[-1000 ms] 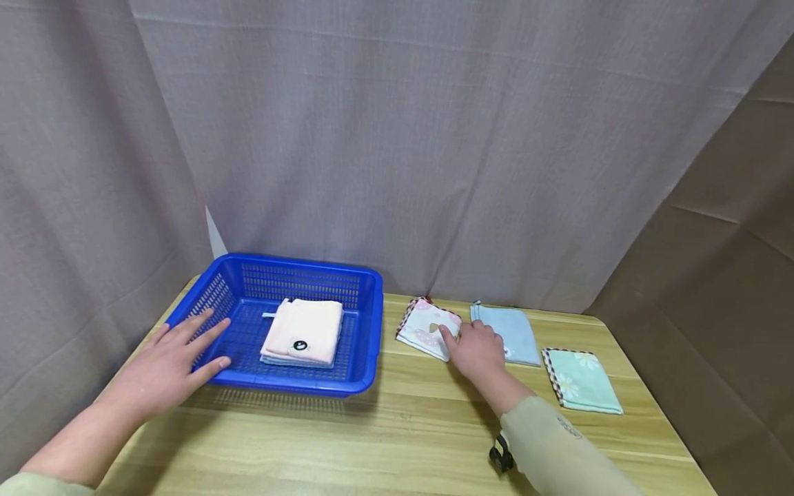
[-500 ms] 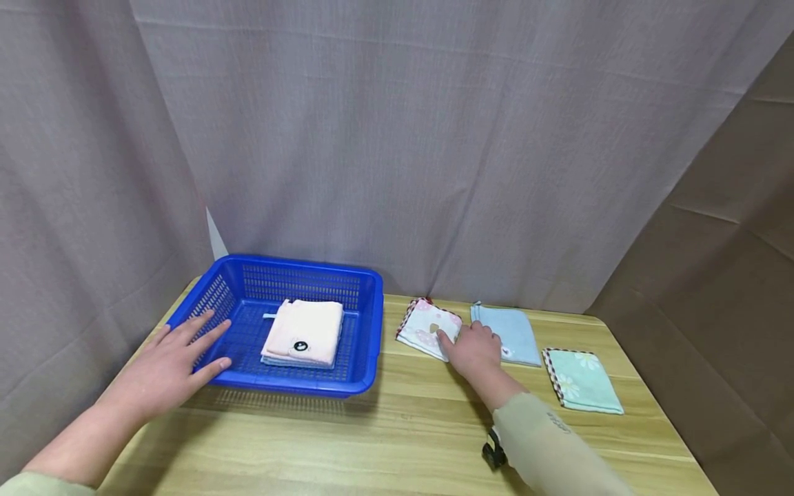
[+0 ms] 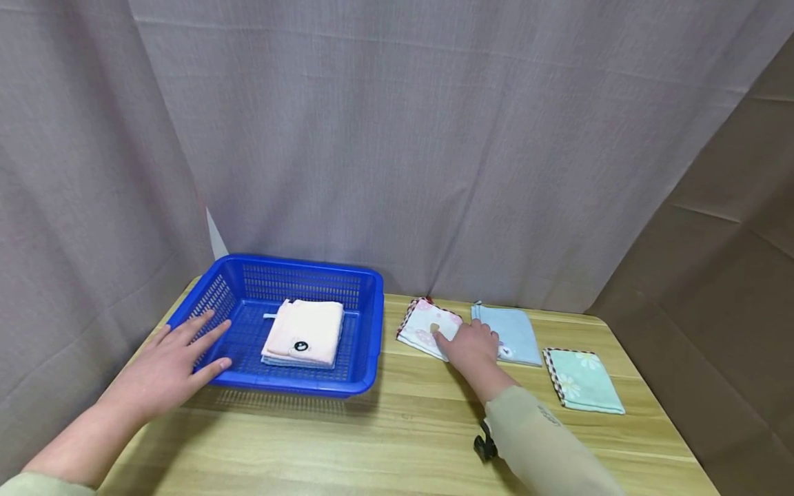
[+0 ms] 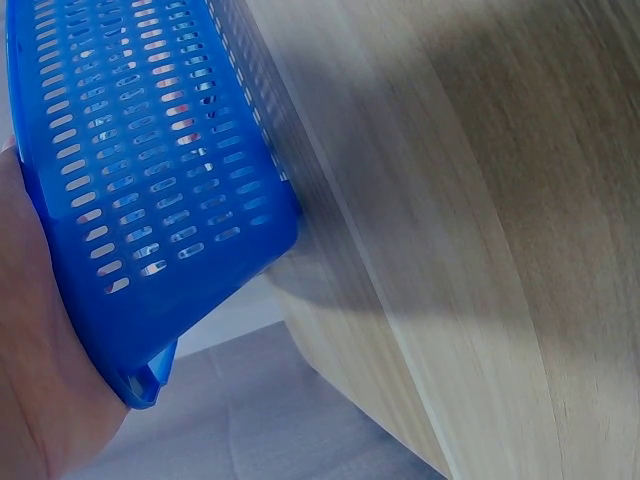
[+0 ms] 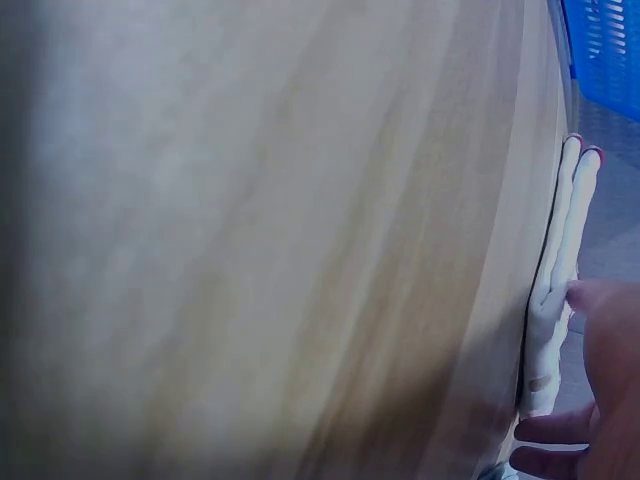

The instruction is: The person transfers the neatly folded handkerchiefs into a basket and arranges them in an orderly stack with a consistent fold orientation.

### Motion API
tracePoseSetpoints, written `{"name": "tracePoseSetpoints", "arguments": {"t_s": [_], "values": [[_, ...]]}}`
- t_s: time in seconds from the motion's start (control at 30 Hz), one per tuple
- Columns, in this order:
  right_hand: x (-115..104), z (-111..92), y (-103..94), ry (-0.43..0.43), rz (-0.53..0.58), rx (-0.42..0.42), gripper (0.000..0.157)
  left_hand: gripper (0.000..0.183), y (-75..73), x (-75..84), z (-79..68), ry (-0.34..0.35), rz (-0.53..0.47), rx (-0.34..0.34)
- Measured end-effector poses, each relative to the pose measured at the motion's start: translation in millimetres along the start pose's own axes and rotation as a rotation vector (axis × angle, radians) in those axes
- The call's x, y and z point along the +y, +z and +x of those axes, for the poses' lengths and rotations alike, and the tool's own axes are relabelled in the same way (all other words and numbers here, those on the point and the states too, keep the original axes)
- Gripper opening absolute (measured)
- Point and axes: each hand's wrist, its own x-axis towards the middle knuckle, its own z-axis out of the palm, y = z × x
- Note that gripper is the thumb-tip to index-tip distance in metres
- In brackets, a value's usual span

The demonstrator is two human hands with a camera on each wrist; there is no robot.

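My left hand (image 3: 164, 368) rests with spread, straight fingers over the left rim of a blue plastic basket (image 3: 375, 331). A stack of folded towels, a pink towel (image 3: 310, 324) on top, lies in the basket. My right hand (image 3: 474, 348) is at the right side of a folded white-and-pink towel (image 3: 424, 327) with a checked edge. Its thumb touches the top of that towel, and in the right wrist view the fingertips (image 5: 555, 427) are near its edge, apart from the thumb. A folded light-blue towel (image 3: 521, 334) is partly hidden behind this hand.
A folded mint towel (image 3: 586, 382) with white flowers lies at the right on the wooden table (image 3: 347, 441). Grey curtain (image 3: 397, 138) hangs behind the table, and a brown cover (image 3: 719, 275) stands along the right. A black piece (image 3: 485, 444) hangs under the right wrist.
My right hand and forearm have shifted slightly left, the thumb sliding a little further over the white-and-pink towel. That towel, the basket and my left hand look unmoved.
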Motion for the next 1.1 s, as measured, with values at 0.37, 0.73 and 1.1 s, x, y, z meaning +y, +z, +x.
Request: {"name": "tracePoseSetpoints", "arguments": {"t_s": [0.37,0.73,1.1], "values": [[-2.2,6.0,1.2,0.019,-0.005,0.014,0.084,0.067,-0.7,1.1,-1.1,-0.004,-0.01,0.001],[-7.1,8.6,0.7,0.017,0.064,0.018,0.079,0.067,-1.2,0.7,-0.1,-0.012,-0.005,-0.017],[-9.6,10.3,-4.5,0.069,0.324,-0.025,0.071,0.067,0.0,0.3,-1.0,0.0,-0.001,-0.002]]}}
